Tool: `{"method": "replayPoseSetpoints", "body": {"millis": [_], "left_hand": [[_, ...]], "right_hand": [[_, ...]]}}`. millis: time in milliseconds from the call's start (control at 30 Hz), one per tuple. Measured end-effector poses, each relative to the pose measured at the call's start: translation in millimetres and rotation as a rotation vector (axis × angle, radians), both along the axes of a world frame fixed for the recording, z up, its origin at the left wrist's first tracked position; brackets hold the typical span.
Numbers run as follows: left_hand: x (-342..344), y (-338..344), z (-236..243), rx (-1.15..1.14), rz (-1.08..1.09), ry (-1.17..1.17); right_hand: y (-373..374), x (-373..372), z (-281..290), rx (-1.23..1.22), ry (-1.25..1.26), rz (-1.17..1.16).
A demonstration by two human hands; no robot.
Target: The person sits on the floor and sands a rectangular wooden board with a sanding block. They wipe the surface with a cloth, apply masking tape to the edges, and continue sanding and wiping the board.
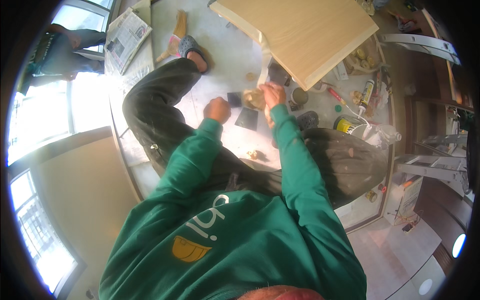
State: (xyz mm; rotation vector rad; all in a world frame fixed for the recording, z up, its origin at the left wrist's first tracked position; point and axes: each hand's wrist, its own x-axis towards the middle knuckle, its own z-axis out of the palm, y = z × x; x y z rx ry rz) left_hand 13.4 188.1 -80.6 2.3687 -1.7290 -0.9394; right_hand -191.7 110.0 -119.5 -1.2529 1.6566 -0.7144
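A light wood-grain panel (300, 37) lies ahead of me, with pale masking tape along its edges. One loose strip of masking tape (265, 62) hangs from its left edge down to my right hand (273, 96), whose fingers are closed on it. A crumpled tan wad (254, 99), slightly blurred, is beside those fingers; whether I hold it too is unclear. My left hand (217, 110) is a closed fist to the left, apart from the panel, its contents hidden. Dark square pads (246, 118) lie on the floor between and below my hands.
On the right are a sealant cartridge (367, 92), a red-handled tool (334, 93), a tub (345, 124), a plastic bottle (390, 135) and ladders (430, 167). A hand broom (179, 27) and newspaper (127, 40) lie at the far left. Another person (65, 52) stands beyond.
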Motion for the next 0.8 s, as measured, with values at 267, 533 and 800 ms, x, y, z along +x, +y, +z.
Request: {"method": "replayPoseSetpoints", "body": {"millis": [267, 533, 800], "left_hand": [[-20.2, -12.7, 28.6, -0.285, -0.012, 0.364], [-24.9, -17.6, 42.6, -0.144, 0.054, 0.683], [-35.5, -18.9, 58.0, -0.183, -0.029, 0.625]], "right_hand": [[74.6, -78.0, 130.0, 0.128, -0.082, 0.078], [60.1, -118.1, 219.5, -0.005, 0.042, 0.151], [31.4, -141.8, 246.3, -0.088, 0.127, 0.270]]}}
